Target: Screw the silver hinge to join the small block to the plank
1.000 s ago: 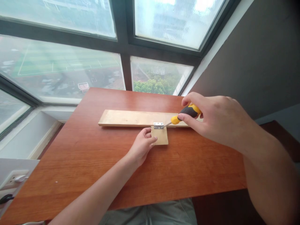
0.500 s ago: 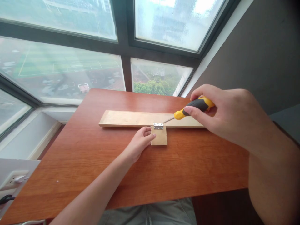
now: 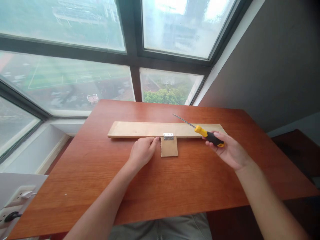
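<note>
A long pale wooden board point(image 3: 140, 129) lies across the table. A silver metal hinge point(image 3: 168, 136) joins its near edge to a small square wooden piece point(image 3: 169, 148), which points toward me. My left hand point(image 3: 141, 151) is closed against the board's near edge, just left of the small piece; what its curled fingers hold, if anything, is hidden. In my right hand point(image 3: 231, 151) is a yellow and black screwdriver point(image 3: 211, 137), gripped by its handle. The screwdriver's shaft slants up to the left over the board, its tip apart from the hinge.
The reddish-brown wooden table point(image 3: 187, 183) has its far edge near large windows point(image 3: 172, 83) with a dark frame. A grey wall point(image 3: 275, 66) stands at the right. Low at the left are wall sockets point(image 3: 23, 195) with plugs in them.
My right hand has drawn back and down with the screwdriver, lifting its tip off the hinge and swinging it up. My left hand has let go of the small piece and shifted left.
</note>
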### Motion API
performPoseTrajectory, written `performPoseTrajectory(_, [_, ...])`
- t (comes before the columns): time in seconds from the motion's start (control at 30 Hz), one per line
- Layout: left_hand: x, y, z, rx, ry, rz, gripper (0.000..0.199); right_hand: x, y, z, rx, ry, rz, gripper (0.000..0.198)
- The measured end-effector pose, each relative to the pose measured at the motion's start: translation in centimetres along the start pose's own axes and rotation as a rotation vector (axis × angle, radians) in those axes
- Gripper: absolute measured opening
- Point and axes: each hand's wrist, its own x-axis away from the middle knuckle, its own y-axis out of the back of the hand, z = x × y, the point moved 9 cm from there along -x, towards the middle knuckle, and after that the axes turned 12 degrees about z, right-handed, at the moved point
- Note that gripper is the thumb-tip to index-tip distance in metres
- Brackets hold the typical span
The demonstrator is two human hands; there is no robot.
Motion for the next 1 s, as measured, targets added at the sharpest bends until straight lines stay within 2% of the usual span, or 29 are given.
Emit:
performPoseTrajectory(0.1, [0.0,-0.4,0.0,0.066,-0.001,0.017,0.05,1.2,-2.4,-3.0,-0.11,-0.106,0.203,0.036])
performPoseTrajectory(0.27, [-0.2,-1.0,-0.3,0.037,-0.046,0.041,0.04,2.0,-4.6,-3.8,-0.163,-0.08,0.343,0.037])
performPoseTrajectory(0.37, [-0.3,-0.7,-0.4,0.009,-0.063,0.011,0.028,1.1,-4.8,-4.1,-0.113,-0.074,0.317,0.034])
performPoseTrajectory(0.47, [-0.3,0.0,-0.4,0.046,-0.094,-0.031,0.021,-0.5,-4.1,-4.3,0.006,-0.036,0.183,0.024])
performPoseTrajectory(0.53, [-0.3,0.3,-0.4,0.045,-0.1,-0.041,0.023,-1.6,-3.6,-4.0,0.09,0.009,0.103,0.024])
performPoseTrajectory(0.63, [-0.4,0.5,-0.1,-0.053,-0.051,-0.039,0.038,-3.2,-3.7,-3.7,0.219,0.033,0.045,0.019])
performPoseTrajectory(0.7, [-0.4,0.6,0.1,-0.131,-0.007,-0.045,0.046,-4.0,-4.1,-3.6,0.319,0.028,0.03,0.019])
performPoseTrajectory(0.77, [-0.4,0.7,-0.2,-0.182,-0.011,-0.059,0.044,-4.5,-4.8,-3.7,0.419,0.011,0.037,0.02])
performPoseTrajectory(0.93, [-0.1,0.5,-1.4,-0.178,-0.147,-0.076,0.014,-4.6,-6.9,-5.1,0.55,-0.035,0.106,0.022])
performPoseTrajectory(1.0, [0.0,0.5,-1.7,-0.177,-0.19,-0.087,0.011,-4.5,-7.5,-5.5,0.543,-0.05,0.143,0.021])
